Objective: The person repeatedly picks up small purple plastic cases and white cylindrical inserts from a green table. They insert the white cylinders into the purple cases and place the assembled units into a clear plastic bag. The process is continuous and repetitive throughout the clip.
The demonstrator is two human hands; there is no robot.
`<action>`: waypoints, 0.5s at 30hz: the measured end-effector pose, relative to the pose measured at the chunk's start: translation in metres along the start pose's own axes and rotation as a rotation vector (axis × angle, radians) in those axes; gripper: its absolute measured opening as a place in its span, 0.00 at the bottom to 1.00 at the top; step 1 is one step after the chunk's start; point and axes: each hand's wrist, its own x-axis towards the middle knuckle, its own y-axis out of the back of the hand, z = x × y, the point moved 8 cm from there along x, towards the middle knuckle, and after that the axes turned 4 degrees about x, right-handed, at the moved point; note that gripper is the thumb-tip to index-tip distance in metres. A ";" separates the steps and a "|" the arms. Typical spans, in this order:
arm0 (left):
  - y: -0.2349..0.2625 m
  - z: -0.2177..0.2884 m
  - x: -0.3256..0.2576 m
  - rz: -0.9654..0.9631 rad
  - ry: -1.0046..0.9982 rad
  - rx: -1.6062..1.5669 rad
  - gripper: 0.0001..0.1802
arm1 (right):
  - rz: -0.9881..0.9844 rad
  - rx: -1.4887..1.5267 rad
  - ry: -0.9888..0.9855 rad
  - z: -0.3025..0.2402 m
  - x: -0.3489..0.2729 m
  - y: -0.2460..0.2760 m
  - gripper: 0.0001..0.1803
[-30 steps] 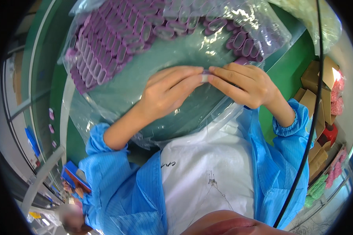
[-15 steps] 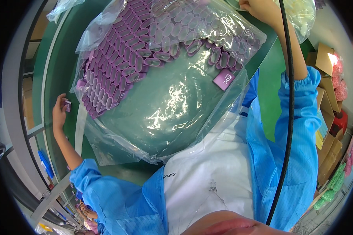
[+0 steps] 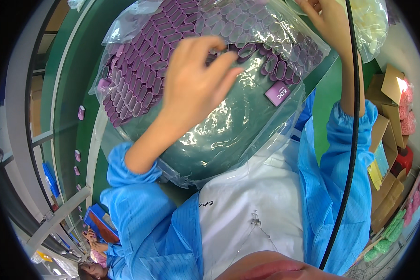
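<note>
One clear bag point(image 3: 205, 135) of purple oval pieces point(image 3: 140, 70): left hand point(image 3: 193, 84) spread wide over its middle; right hand point(image 3: 324, 18) pinching its far right edge.

cardboard boxes point(image 3: 391, 88) right | blue tray point(image 3: 99, 220) lower left | black cable point(image 3: 353, 130)

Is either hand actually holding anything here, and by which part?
Left hand rests open on the clear bag, gripping nothing. Right hand pinches the bag's top edge.
</note>
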 end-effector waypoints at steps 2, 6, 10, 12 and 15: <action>-0.023 0.004 0.012 -0.027 0.011 0.064 0.13 | -0.024 0.170 -0.102 -0.022 -0.016 -0.006 0.08; -0.034 0.006 0.005 -0.027 -0.009 0.094 0.12 | -0.021 0.278 0.180 -0.046 -0.051 -0.019 0.13; -0.010 0.026 -0.016 -0.112 0.058 -0.157 0.11 | -0.107 0.432 0.210 -0.074 -0.083 -0.031 0.13; -0.020 0.020 -0.031 -0.176 0.162 -0.319 0.16 | -0.178 0.527 0.200 -0.092 -0.096 -0.036 0.15; -0.034 0.010 -0.047 -0.171 0.289 -0.410 0.29 | -0.245 0.509 0.283 -0.105 -0.114 -0.053 0.16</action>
